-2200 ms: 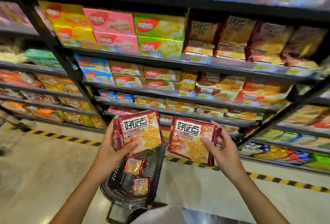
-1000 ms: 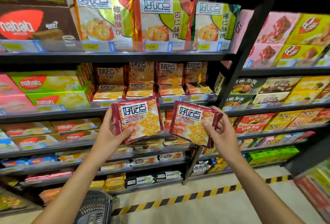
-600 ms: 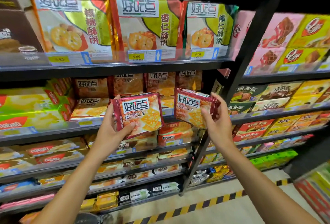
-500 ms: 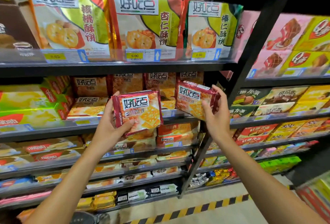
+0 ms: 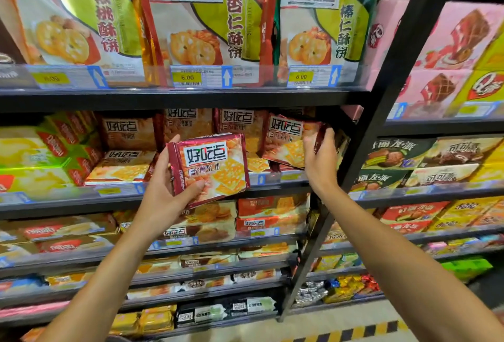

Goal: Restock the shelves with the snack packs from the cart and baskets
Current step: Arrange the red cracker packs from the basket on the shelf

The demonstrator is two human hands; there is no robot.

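Currently one cracker pack [image 5: 211,168] is gripped by the left hand [image 5: 166,191], near the shelf edge [image 5: 81,199]. Second pack [image 5: 289,139] is clutched by the right hand [image 5: 320,161], farther in on the right.

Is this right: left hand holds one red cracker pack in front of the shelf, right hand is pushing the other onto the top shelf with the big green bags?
Not quite. In the head view the right hand puts its red cracker pack onto the second shelf, beneath the big green bags. The rest holds: the left hand holds the other pack out front.
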